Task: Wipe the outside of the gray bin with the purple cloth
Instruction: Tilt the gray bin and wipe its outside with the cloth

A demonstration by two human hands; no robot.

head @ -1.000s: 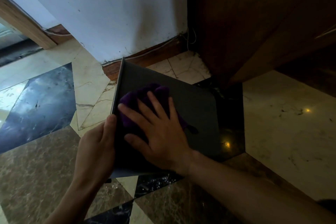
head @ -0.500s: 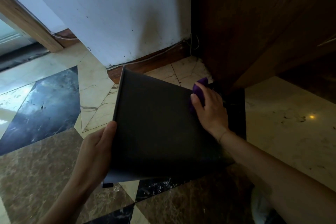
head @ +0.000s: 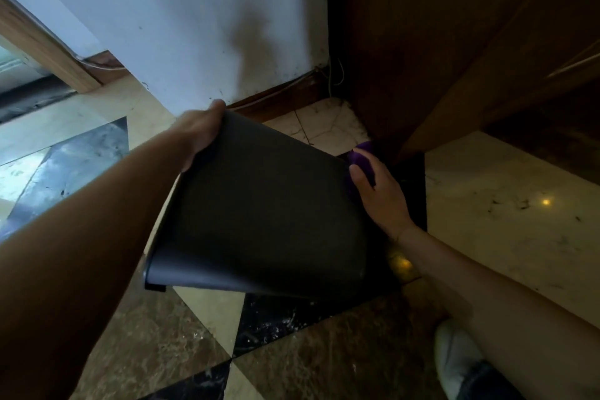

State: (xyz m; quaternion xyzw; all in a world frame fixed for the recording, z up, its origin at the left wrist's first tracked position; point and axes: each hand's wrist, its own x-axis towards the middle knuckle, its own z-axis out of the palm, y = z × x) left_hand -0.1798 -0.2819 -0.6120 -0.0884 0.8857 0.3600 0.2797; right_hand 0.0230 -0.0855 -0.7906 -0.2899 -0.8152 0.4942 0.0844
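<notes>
A: What's nearest the camera?
B: A white shoe (head: 454, 355) at the lower right, on the patterned marble floor (head: 168, 344).
A: And the gray bin (head: 259, 214)?
B: Tipped over above the floor, its broad dark side facing up. The left hand (head: 203, 133) has its grip clamped on the far upper edge.
A: The purple cloth (head: 362, 157)?
B: Against the bin's right side, under the right hand (head: 380, 195), whose grip presses it there with fingers curled over it.
A: Behind that?
B: A dark wooden cabinet (head: 438, 42) and a scuffed white wall (head: 162, 16) with a brown skirting board (head: 276, 97).
</notes>
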